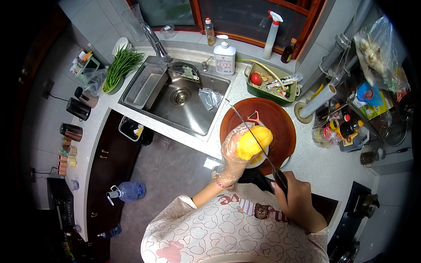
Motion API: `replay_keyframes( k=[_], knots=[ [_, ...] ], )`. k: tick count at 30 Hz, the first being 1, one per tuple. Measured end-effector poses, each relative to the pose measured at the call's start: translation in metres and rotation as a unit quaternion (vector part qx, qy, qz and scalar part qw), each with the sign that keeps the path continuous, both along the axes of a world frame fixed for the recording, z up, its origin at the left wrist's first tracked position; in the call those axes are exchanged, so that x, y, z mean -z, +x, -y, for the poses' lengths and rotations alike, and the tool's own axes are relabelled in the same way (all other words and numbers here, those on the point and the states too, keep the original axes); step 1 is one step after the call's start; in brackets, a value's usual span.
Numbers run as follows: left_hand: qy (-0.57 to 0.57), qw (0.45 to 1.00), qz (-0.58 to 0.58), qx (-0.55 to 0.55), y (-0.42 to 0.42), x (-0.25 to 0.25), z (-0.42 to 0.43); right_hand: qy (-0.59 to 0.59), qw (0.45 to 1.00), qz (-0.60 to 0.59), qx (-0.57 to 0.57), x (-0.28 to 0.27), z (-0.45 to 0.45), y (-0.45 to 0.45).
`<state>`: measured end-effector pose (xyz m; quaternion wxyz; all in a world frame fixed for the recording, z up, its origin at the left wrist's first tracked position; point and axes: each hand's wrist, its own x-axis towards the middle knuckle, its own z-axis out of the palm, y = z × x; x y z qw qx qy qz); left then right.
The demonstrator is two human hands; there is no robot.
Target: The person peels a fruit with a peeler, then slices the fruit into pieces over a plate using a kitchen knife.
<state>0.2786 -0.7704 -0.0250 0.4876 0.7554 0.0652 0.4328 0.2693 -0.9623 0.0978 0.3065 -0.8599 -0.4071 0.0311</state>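
My left hand point(232, 153), in a clear plastic glove, is closed around a peeled yellow mango point(258, 139) held up over the round reddish-brown cutting board point(280, 114). The bare fingers of my right hand point(300, 197) wrap round the dark handle of a knife point(280, 179). Its long thin blade slants up and left across the mango; whether it cuts into the flesh I cannot tell. Partly hidden below the mango is a white plate point(264, 158) with yellow pieces on it. An orange-pink peeler point(253, 116) lies on the board's far part.
Left of the board is a steel sink point(193, 114) holding a crumpled plastic bag point(209, 98). A green basket point(267, 94) with a tomato stands behind the board. Bottles point(346, 128) crowd the right side. A bin point(135, 130) and a water jug point(127, 191) are lower left.
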Motion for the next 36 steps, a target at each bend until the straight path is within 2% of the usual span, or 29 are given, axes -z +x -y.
replay_keyframes(
  k=[5,11,14,20,26,29,33,36],
  knots=[
    [0.005,1.000,-0.008,-0.020,-0.003,0.003,0.000,-0.004,1.000,-0.004,0.000,-0.002,-0.003,-0.001],
    [-0.001,1.000,-0.022,0.004,-0.011,0.003,0.000,-0.005,1.000,-0.008,0.000,0.002,-0.005,-0.002],
    [0.015,0.999,-0.009,-0.044,-0.008,-0.002,0.001,-0.013,1.000,-0.008,0.001,0.000,-0.007,-0.003],
    [0.046,0.997,-0.024,-0.057,-0.009,0.009,-0.001,-0.022,0.999,-0.027,0.001,0.001,-0.009,-0.002],
    [0.027,0.999,-0.008,-0.023,-0.006,0.002,-0.004,-0.018,0.999,-0.044,0.014,0.001,-0.012,-0.001],
    [-0.002,0.999,-0.020,0.032,-0.004,-0.009,-0.008,-0.034,0.992,-0.107,0.050,0.001,-0.014,0.008],
    [-0.147,0.980,-0.078,0.110,-0.002,0.012,-0.008,-0.008,0.962,-0.267,0.063,-0.010,-0.019,0.037],
    [-0.253,0.944,-0.116,0.177,-0.001,0.009,-0.010,-0.011,0.922,-0.373,0.104,-0.031,-0.022,0.046]
  ],
)
